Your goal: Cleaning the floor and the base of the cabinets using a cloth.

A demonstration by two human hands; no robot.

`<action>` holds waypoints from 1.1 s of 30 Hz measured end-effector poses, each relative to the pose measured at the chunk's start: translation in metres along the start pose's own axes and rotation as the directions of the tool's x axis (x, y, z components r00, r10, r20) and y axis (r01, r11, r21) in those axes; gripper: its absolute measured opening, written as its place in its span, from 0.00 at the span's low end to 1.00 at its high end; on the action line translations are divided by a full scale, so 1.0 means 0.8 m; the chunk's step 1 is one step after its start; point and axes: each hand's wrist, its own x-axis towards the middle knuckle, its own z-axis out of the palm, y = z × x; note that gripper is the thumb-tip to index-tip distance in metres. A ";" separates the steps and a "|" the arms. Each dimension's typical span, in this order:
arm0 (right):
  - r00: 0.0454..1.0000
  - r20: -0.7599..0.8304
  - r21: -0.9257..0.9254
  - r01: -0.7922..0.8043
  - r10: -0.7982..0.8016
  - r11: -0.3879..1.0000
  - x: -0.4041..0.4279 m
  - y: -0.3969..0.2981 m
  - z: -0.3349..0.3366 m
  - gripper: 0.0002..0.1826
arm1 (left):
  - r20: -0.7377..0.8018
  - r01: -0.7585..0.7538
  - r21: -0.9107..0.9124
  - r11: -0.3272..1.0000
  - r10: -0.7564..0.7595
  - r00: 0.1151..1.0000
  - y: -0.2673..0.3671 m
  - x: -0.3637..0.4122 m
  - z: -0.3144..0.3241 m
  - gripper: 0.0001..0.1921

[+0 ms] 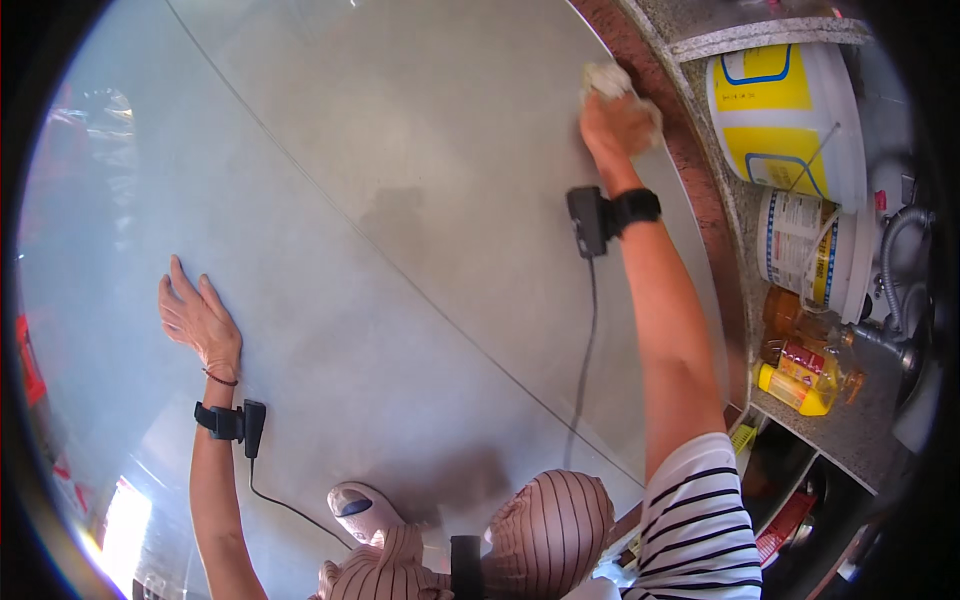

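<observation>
My right hand [616, 127] grips a crumpled pale cloth [609, 78] at the far right side of the smooth grey floor [465, 135]. The cloth is slightly blurred and lies close to the reddish-brown border strip [694, 169]. My left hand [196, 313] is empty, its fingers spread, out over the floor at the left; whether it touches the floor I cannot tell. Each wrist wears a black strap with a small black device and a cable. One pale slipper [364, 510] shows below, beside my bent knees in striped trousers.
A speckled stone ledge [716, 154] runs along the right. Beyond it lie a white and yellow bucket [784, 120], a smaller white bucket [802, 247], a yellow bottle [806, 382] and a grey hose [892, 262]. A shelf with a red basket [787, 529] is lower right. A dark seam crosses the floor.
</observation>
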 end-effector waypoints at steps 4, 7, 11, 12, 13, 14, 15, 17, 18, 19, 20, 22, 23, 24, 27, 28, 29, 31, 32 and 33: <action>0.838 -0.167 0.029 0.531 -0.520 0.847 -0.007 -0.079 0.028 0.34 | -0.018 -0.014 0.000 1.000 0.014 1.000 0.008 0.002 0.005 0.24; 0.613 -0.206 0.094 0.788 -0.762 0.609 -0.080 -0.154 0.028 0.31 | -0.009 0.000 0.065 0.998 0.000 1.000 -0.008 0.002 0.004 0.24; 0.495 -0.099 0.175 0.863 -0.863 0.475 -0.087 -0.139 0.010 0.28 | 0.017 -0.003 0.052 0.999 0.002 1.000 -0.005 0.001 0.001 0.25; 0.442 -0.038 0.167 0.887 -0.896 0.430 -0.070 -0.122 0.004 0.28 | 0.017 -0.005 0.051 0.999 0.004 1.000 -0.007 0.001 0.001 0.25; 0.473 -0.073 0.072 0.880 -0.878 0.469 -0.048 -0.102 0.003 0.28 | 0.020 -0.006 0.038 0.999 0.006 1.000 -0.004 -0.001 0.002 0.25; 0.499 -0.112 -0.009 0.864 -0.859 0.503 -0.025 -0.084 0.009 0.28 | 0.019 0.002 0.052 0.999 -0.003 1.000 -0.004 0.000 -0.001 0.25; 0.543 -0.133 -0.071 0.829 -0.829 0.555 0.002 -0.062 0.011 0.28 | 0.012 -0.006 0.023 1.000 0.005 1.000 -0.001 0.002 0.001 0.25; 0.620 -0.182 -0.099 0.761 -0.764 0.641 0.048 -0.036 0.013 0.28 | 0.018 -0.009 0.014 1.000 0.008 1.000 0.002 0.002 -0.001 0.26; 0.652 -0.211 -0.066 0.734 -0.728 0.676 0.057 -0.039 0.019 0.28 | 0.017 0.007 -0.006 1.000 -0.007 1.000 0.004 0.003 -0.002 0.26; 0.651 -0.199 -0.053 0.740 -0.733 0.671 0.048 -0.049 0.023 0.28 | 0.018 0.021 -0.028 0.999 -0.021 1.000 0.004 0.002 -0.002 0.26; 0.732 -0.181 -0.028 0.664 -0.657 0.747 0.041 -0.059 0.023 0.29 | 0.026 0.027 -0.015 1.000 -0.027 0.999 0.003 0.000 -0.004 0.26; 0.823 -0.158 0.010 0.554 -0.546 0.832 0.034 -0.081 0.021 0.30 | 0.062 0.057 -0.030 0.998 -0.055 0.997 0.008 0.001 -0.005 0.26; 0.819 -0.159 0.008 0.560 -0.551 0.829 0.023 -0.090 0.024 0.30 | 0.062 0.064 -0.031 0.998 -0.062 0.996 0.010 0.001 -0.007 0.26; 0.762 -0.157 -0.026 0.633 -0.629 0.774 0.006 -0.095 0.030 0.30 | 0.082 0.065 -0.024 0.998 -0.062 0.995 0.014 0.002 -0.009 0.26; 0.567 -0.162 0.085 0.823 -0.808 0.561 -0.098 -0.118 0.021 0.29 | 0.101 0.065 -0.024 0.998 -0.062 0.993 0.015 0.003 -0.012 0.25; 0.509 -0.114 0.111 0.860 -0.853 0.499 -0.141 -0.123 0.011 0.30 | 0.096 0.064 -0.030 0.997 -0.061 0.994 0.015 0.002 -0.011 0.25; 0.447 -0.068 0.142 0.889 -0.892 0.435 -0.184 -0.122 -0.001 0.31 | 0.097 0.067 -0.031 0.997 -0.063 0.993 0.015 0.001 -0.010 0.25; 0.268 0.069 0.175 0.945 -0.961 0.277 -0.262 -0.106 -0.023 0.32 | 0.096 0.070 -0.033 0.997 -0.066 0.993 0.008 0.001 -0.009 0.25; 0.172 0.181 0.228 0.950 -0.968 0.211 -0.291 -0.087 -0.034 0.33 | 0.091 0.070 -0.035 0.997 -0.067 0.994 0.002 0.002 -0.008 0.25; 0.068 0.288 0.279 0.948 -0.955 0.152 -0.314 -0.067 -0.045 0.33 | 0.086 0.060 -0.048 0.997 -0.056 0.995 0.000 0.001 -0.004 0.26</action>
